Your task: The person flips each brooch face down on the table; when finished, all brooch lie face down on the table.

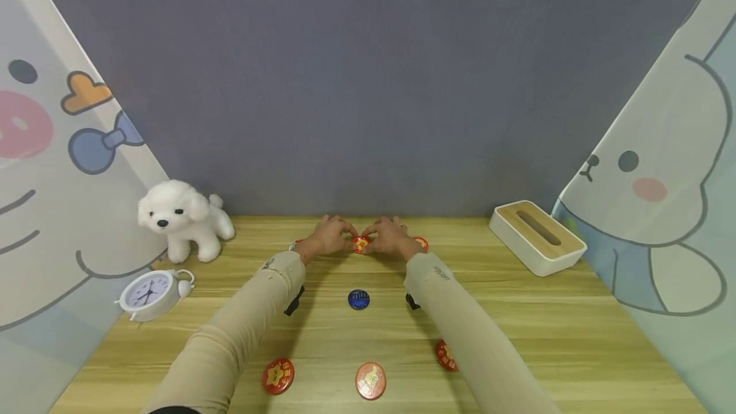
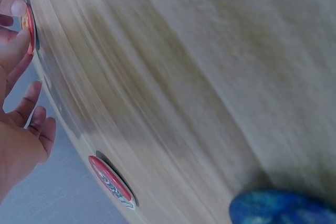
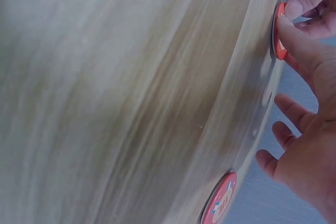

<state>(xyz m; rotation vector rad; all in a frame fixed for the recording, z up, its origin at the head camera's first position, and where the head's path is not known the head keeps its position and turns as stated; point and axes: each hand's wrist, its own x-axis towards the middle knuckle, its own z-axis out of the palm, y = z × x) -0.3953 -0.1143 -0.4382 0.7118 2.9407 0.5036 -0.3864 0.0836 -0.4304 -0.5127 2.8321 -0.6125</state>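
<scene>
At the far middle of the table, my left hand [image 1: 329,236] and right hand [image 1: 391,237] pinch opposite sides of a round red badge [image 1: 360,245] with a yellow figure, using thumb and forefinger. In the left wrist view the badge [image 2: 31,30] sits between the fingers at the table edge; the right wrist view shows the same badge [image 3: 281,35] with the other fingers spread. Beyond the left wrist lies a red-and-white badge [image 2: 112,181], mostly hidden in the head view. Another red badge [image 1: 421,243] is beside the right hand.
Nearer lie a dark blue badge [image 1: 359,299], a red star badge [image 1: 278,375], an orange-red badge [image 1: 370,381] and a red badge [image 1: 445,356] partly under the right sleeve. A white toy dog [image 1: 184,219] and alarm clock [image 1: 152,294] stand left, a wood-topped tissue box [image 1: 537,238] right.
</scene>
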